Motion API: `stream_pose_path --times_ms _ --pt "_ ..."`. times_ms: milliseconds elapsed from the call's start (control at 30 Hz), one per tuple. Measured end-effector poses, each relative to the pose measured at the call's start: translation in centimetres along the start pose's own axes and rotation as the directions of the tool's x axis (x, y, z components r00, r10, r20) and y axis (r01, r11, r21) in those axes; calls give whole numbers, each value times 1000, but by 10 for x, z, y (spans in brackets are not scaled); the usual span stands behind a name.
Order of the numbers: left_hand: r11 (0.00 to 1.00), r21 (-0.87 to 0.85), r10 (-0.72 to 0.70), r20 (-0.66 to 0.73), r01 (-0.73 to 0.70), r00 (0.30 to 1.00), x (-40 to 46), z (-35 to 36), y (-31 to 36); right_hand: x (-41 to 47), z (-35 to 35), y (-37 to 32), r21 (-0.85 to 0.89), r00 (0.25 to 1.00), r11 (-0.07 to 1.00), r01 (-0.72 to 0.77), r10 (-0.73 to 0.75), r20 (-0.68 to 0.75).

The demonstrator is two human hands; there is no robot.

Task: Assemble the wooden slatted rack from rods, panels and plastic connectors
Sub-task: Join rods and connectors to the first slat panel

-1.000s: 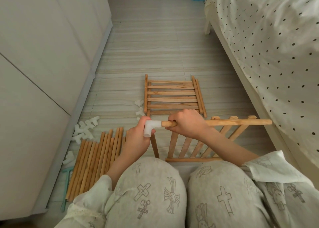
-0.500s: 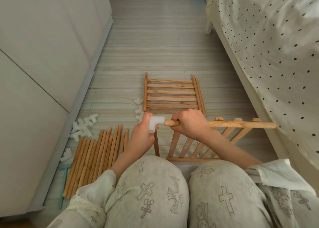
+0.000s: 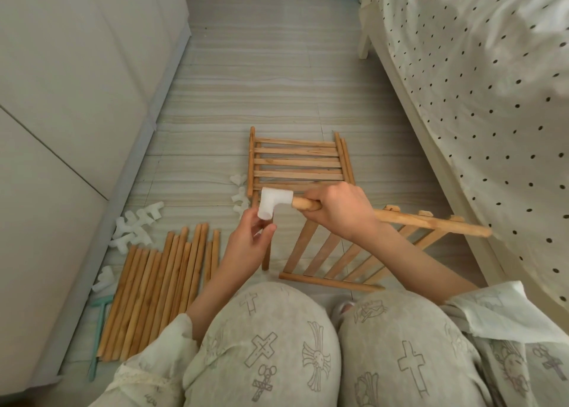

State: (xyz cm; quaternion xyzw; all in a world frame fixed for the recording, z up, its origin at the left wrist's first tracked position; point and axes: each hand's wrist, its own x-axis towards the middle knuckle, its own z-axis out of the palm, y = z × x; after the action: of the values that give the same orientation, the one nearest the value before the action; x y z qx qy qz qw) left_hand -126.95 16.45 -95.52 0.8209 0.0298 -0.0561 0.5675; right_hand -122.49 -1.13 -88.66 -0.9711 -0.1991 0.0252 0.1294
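holding items, listed outward from the slatted panel that stands tilted on the floor before your knees:

- right hand: fingers curled round the panel's top rail, close to its left end.
- white plastic connector: an elbow piece seated on the left tip of that rail, its open socket facing down.
- left hand: just below the connector, thumb and fingertips pinching its lower socket; the palm faces up toward you.
- short rod: upright at the panel's left side, under the connector; whether it reaches the socket is hidden by your left hand.
- second slatted panel: flat on the floor beyond the held panel, a loose rod against its right edge.
- loose connectors: a few just left of that flat panel; a larger heap farther left, near the cabinet.
- bundle of rods: lying side by side well left of the held panel.
- teal tool: at the bundle's left edge.
- bed with dotted cover: right of the panel.
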Motion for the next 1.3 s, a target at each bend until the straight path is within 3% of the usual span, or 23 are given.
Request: stream_pose_path --times_ms 133,233,400,533,600,700,767,967,1067,1300 --pt "990 126 65 -19 -62 998 13 -17 -1 10 -21 4 230 980 973 -32 75 -182" --pt "967 229 129 -65 -111 989 28 -37 10 15 -36 10 456 932 889 -31 191 -309" --pt "948 304 172 -234 -96 957 41 -68 14 15 -51 12 701 864 712 -31 372 -339" --pt "941 335 134 -498 48 857 33 -82 -1 14 -60 17 718 844 696 -3 386 -371" --pt "935 336 97 -547 112 832 32 -88 -9 14 -63 22 716 840 698 -10 395 -373" --pt "975 78 -152 -448 208 881 39 -92 -17 12 -63 28 735 834 677 -26 419 -357" --pt "976 -41 -216 -364 216 906 44 -91 -21 11 -61 30 762 833 647 -39 442 -333" --pt "969 -214 -200 -403 120 893 48 -88 -21 10 -52 36 830 827 554 -66 496 -266" --pt "978 -181 -171 -446 99 879 46 -96 -25 11 -48 45 823 805 557 -108 535 -256" --pt "999 -27 13 -438 -28 899 34 -91 -21 13 -28 56 729 670 618 -294 678 -304"
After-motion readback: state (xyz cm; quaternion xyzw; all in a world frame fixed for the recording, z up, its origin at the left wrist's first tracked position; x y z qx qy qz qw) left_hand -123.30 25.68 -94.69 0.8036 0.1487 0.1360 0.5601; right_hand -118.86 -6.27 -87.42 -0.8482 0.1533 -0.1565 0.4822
